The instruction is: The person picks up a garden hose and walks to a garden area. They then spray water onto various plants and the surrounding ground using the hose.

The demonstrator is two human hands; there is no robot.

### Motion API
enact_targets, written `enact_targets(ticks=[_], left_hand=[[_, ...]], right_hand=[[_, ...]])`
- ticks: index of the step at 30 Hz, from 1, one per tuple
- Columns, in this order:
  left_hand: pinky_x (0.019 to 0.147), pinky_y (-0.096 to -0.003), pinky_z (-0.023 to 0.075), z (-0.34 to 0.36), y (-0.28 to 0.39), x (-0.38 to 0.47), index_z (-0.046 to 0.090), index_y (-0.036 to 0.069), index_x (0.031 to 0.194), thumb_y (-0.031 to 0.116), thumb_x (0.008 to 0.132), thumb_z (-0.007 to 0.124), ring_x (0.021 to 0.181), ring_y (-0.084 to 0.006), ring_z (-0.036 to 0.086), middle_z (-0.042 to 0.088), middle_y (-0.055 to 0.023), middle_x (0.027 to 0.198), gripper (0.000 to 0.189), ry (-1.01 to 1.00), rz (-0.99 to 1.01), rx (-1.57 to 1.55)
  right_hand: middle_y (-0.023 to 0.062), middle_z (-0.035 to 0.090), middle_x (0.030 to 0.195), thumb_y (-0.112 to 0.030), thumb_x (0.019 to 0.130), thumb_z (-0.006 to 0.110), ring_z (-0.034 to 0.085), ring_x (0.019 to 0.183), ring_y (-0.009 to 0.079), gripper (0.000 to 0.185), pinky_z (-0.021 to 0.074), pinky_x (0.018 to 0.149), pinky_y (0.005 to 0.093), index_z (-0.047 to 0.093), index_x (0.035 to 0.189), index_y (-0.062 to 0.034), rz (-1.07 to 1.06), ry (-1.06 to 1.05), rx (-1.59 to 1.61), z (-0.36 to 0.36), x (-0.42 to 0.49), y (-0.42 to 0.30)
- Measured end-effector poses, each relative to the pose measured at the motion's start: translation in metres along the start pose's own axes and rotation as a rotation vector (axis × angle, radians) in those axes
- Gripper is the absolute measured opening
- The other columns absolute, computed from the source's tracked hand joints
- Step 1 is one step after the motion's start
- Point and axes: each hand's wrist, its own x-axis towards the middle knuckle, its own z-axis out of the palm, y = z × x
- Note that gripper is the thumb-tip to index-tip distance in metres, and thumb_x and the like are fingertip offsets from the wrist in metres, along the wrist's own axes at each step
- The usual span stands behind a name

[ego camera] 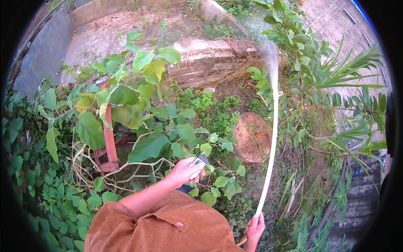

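Note:
My left hand (pixel 184 172) grips a small white-and-grey handheld device (pixel 199 164) in front of my chest, thumb on its face. Low at the right, my right hand (pixel 255 229) holds the lower end of a long white pipe (pixel 271 160). A tan hose (pixel 241 241) shows just below that hand. From the pipe's far tip a fan of water spray (pixel 272 63) shoots forward, past a leafy branch (pixel 297 41). Broad green leaves (pixel 148 147) of a shrub lie around and beyond my left hand.
A reddish frame (pixel 109 138) stands among pale bare stems (pixel 135 165) at left. A round soil-filled container (pixel 252 137) sits left of the pipe. Further off are a broken masonry ledge (pixel 204 63) and a grey wall (pixel 45 56). Spiky leaves (pixel 349 71) and a paved surface (pixel 333 19) lie right.

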Motion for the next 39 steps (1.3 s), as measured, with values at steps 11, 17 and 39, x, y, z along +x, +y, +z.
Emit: enact_targets(ticks=[11, 17, 39], left_hand=[[0.048, -0.023, 0.0461, -0.003, 0.002, 0.002, 0.059, 0.008, 0.107, 0.03, 0.102, 0.06, 0.063, -0.0096, 0.063, 0.069, -0.0043, 0.089, 0.023, -0.014, 0.0, -0.011], [0.048, -0.0233, 0.0462, 0.001, 0.004, 0.002, 0.06, 0.007, 0.104, 0.032, 0.101, 0.062, 0.063, -0.0096, 0.063, 0.069, -0.0048, 0.089, 0.025, -0.005, -0.021, 0.003], [0.048, -0.0243, 0.046, 0.004, 0.005, 0.004, 0.057, 0.007, 0.103, 0.031, 0.101, 0.061, 0.063, -0.0107, 0.062, 0.069, -0.0053, 0.089, 0.025, -0.004, -0.007, 0.03]], right_hand=[[-0.0013, 0.045, 0.057, -0.018, 0.105, 0.05, 0.04, 0.037, 0.0068, 0.036, 0.0323, 0.033, 0.0239, 0.051, 0.137, -0.0032, 0.058, 0.033, 0.005, -0.002, -0.007, -0.01], [-0.0015, 0.045, 0.058, -0.018, 0.105, 0.05, 0.039, 0.037, 0.0062, 0.036, 0.0321, 0.032, 0.0233, 0.051, 0.138, -0.0035, 0.036, 0.011, -0.037, -0.009, -0.008, -0.009], [-0.003, 0.045, 0.057, -0.017, 0.103, 0.051, 0.04, 0.038, 0.0051, 0.032, 0.031, 0.034, 0.0226, 0.054, 0.13, -0.0003, 0.012, 0.002, -0.05, -0.014, -0.012, -0.021]])
